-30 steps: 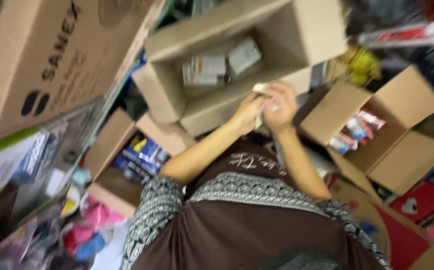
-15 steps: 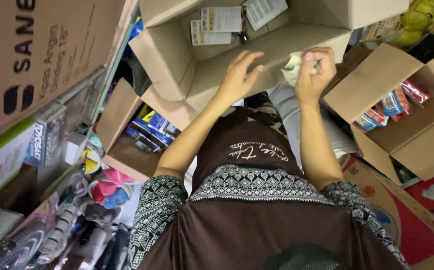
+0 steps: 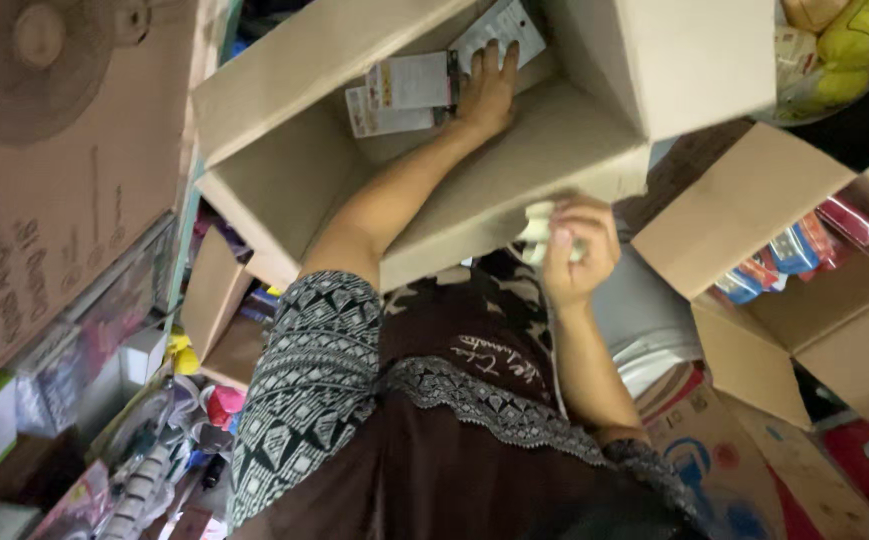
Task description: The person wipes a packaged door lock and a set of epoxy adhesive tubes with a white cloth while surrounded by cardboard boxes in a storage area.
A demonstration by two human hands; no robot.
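Note:
An open cardboard box point(image 3: 284, 90) lies in front of me with flat white packets point(image 3: 409, 80) on its bottom. My left hand point(image 3: 489, 85) reaches deep inside it, fingers spread flat on one of the white packets point(image 3: 502, 25), not closed around it. My right hand point(image 3: 579, 250) is held outside the box, just below its near wall. It is closed around a small pale crumpled item point(image 3: 537, 228). I cannot make out what that item is.
A second open cardboard box point(image 3: 754, 370) at the right holds colourful packets point(image 3: 794, 250). A big carton with a fan picture point(image 3: 44, 150) stands at the left. Yellow soft toys point(image 3: 844, 40) are at the top right, mixed toys and packages point(image 3: 154, 450) at the lower left.
My left hand has moved from the box's near wall down into the box onto the packets. My right hand has stayed by the box edge, still holding the pale item.

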